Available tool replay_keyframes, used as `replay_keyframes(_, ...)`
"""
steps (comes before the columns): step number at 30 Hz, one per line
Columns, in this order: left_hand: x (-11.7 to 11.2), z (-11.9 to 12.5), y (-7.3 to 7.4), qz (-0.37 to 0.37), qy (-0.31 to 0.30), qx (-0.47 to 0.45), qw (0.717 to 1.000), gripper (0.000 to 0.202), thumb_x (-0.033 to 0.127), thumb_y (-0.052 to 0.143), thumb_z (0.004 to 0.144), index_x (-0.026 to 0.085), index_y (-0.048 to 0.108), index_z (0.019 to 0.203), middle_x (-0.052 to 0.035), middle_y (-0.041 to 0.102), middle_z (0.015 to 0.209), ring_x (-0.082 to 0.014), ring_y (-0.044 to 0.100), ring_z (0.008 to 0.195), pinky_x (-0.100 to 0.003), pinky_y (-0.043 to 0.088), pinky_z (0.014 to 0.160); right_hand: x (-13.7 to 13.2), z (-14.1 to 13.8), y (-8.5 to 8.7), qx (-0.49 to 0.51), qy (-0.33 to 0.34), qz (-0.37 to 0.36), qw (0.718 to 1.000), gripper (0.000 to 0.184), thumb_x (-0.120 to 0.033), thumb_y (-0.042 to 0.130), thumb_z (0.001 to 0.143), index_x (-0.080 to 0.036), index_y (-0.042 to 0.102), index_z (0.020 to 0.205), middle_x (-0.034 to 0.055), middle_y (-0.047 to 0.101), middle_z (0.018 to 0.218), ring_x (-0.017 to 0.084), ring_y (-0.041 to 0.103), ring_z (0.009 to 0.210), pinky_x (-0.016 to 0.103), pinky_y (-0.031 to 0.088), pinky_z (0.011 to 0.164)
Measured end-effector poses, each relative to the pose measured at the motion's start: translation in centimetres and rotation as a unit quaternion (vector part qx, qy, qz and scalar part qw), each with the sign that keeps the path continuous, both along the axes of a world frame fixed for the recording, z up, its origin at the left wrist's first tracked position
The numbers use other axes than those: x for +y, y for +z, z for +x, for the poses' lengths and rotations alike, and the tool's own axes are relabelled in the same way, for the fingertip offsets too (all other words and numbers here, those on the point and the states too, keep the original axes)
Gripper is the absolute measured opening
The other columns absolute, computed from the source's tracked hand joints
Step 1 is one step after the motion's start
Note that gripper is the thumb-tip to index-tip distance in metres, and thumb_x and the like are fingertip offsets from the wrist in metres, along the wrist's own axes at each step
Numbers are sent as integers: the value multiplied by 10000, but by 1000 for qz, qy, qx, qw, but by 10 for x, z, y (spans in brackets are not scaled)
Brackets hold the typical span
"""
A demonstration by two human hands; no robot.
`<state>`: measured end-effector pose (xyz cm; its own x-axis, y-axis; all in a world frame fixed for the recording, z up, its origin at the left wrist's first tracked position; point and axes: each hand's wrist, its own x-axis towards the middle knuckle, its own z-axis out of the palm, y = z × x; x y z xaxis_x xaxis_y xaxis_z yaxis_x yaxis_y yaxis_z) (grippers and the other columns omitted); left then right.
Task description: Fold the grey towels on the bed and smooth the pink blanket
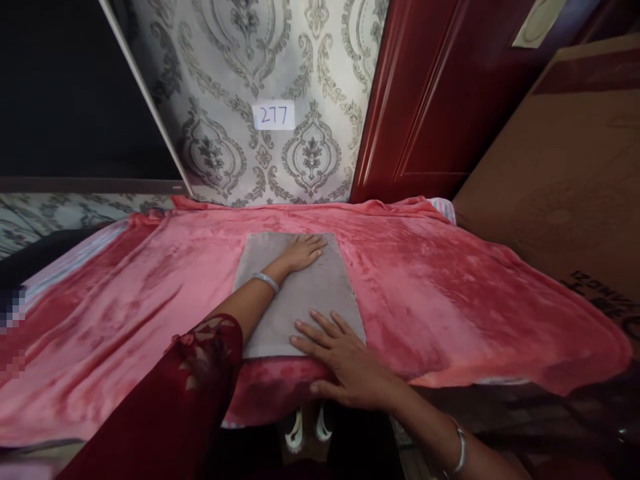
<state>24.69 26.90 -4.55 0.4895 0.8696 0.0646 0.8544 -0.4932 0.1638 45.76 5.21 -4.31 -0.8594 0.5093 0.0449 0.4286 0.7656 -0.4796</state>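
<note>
A flat grey rectangular cloth (310,293) lies on a pink plush blanket (430,300) spread over a table. Near the cloth's far edge my left hand (300,252) rests palm down with its fingers stretched out, a bracelet on the wrist. My right hand (345,363) lies spread at the near right corner of the cloth, fingers on the grey fabric and thumb over the blanket's front edge. Neither hand grips anything. The left forearm covers part of the cloth's left side.
A large dark screen (85,93) stands at the back left. Behind the table are patterned wallpaper with a paper label (274,115) reading 277, and a red door (425,87). A big cardboard box (560,160) stands at the right.
</note>
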Motion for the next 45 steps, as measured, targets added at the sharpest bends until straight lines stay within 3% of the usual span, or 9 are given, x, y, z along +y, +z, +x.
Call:
replay_keyframes(4,-8,-11,4,18,5,-33,999,600,447,249,1014,216,336,1560,-70,267,1655,-217,216,1529,-455,128,1244,0,1,7,-4,-3,-15,1000,681,-620,541,935,-379,365,1546,-3,300,1633,291,141,1535,578,111,1232)
replay_keyframes(9,-23,-82,20,6,31,-39,999,582,451,232,1014,231,426,1517,-51,351,1623,-215,258,1515,-445,151,1241,24,-34,24,36,-22,19,999,539,-451,460,1010,-250,459,1510,82,496,1517,262,416,1422,494,305,1189)
replay_keyframes(13,-31,-143,26,-13,108,-39,993,576,459,246,1011,280,375,1542,-33,297,1645,-256,221,1527,-540,138,1228,60,-96,32,23,14,79,996,558,-457,432,1018,-227,430,1526,92,421,1570,259,336,1470,491,255,1212)
replay_keyframes(16,-34,-161,15,-32,108,-39,993,566,459,252,1010,310,368,1543,-15,275,1654,-248,189,1536,-534,143,1228,83,-136,26,-31,20,102,994,624,-516,421,1014,-231,356,1565,95,258,1645,286,175,1528,529,169,1229)
replay_keyframes(23,-37,-158,-18,-25,125,-60,990,553,442,220,1021,330,354,1546,-6,227,1670,-231,154,1544,-535,150,1224,85,-149,4,-78,64,101,990,644,-622,362,1002,-350,285,1580,19,160,1673,325,40,1541,612,25,1214)
replay_keyframes(32,-37,-158,-18,-22,127,-70,989,547,465,209,1023,360,362,1538,8,246,1665,-224,158,1544,-535,157,1222,17,-127,11,-37,173,49,983,627,-593,444,991,-375,319,1565,-32,263,1648,263,52,1547,557,21,1239)
replay_keyframes(37,-38,-155,0,-43,130,-22,990,557,420,212,1024,312,332,1557,-31,228,1671,-246,169,1541,-559,174,1211,-12,-110,20,-6,183,-6,983,657,-574,486,986,-343,307,1574,-23,293,1639,196,113,1541,443,54,1259)
replay_keyframes(41,-48,-134,22,-13,136,30,990,545,476,264,1017,322,404,1521,-40,262,1661,-308,171,1536,-634,139,1192,-5,-87,28,7,90,9,996,635,-552,477,996,-321,327,1569,20,271,1648,195,162,1532,442,143,1245)
replay_keyframes(45,-72,-95,24,51,48,25,997,574,508,278,1014,292,388,1534,-52,271,1657,-288,161,1540,-595,87,1216,12,-65,20,-42,-43,91,994,573,-477,452,1016,-323,353,1559,36,241,1657,260,85,1545,559,114,1228)
